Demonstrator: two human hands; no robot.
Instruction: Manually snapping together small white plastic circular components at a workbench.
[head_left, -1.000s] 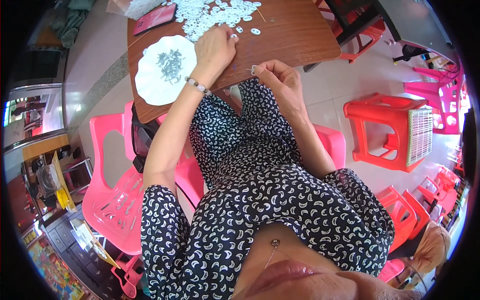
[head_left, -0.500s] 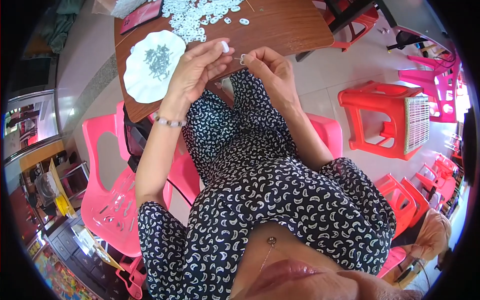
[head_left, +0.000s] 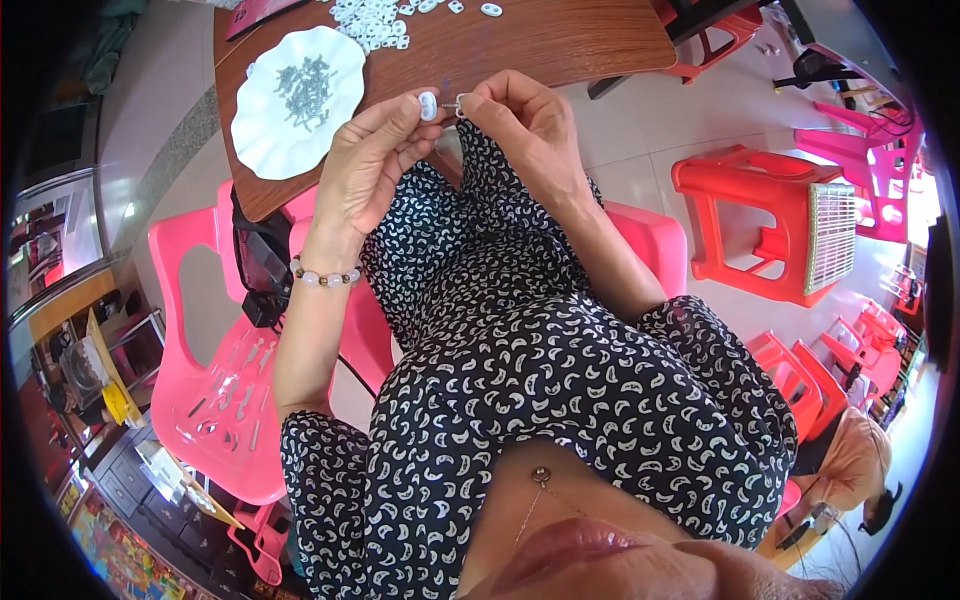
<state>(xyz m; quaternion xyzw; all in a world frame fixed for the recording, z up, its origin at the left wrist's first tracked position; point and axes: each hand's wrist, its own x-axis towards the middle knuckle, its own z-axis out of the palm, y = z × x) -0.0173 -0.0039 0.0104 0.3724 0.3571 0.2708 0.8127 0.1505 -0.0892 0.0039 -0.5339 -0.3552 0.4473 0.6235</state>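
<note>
Between both hands (head_left: 445,140), small white oval piece (head_left: 428,105).

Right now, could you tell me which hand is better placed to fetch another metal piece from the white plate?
Probably the left hand: the plate lies on its side of the table, while the right hand pinches a small metal piece. It holds a white bead, though.

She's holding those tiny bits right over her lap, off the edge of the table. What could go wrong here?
The small white piece is pinched only at the fingertips of the left hand, off the table edge, so a slip would likely drop it into her lap or onto the floor. The thin metal part in the right hand looks fine and pointed; it might prick a finger. The white plate of metal bits sits near the table's edge and could be knocked.
</note>
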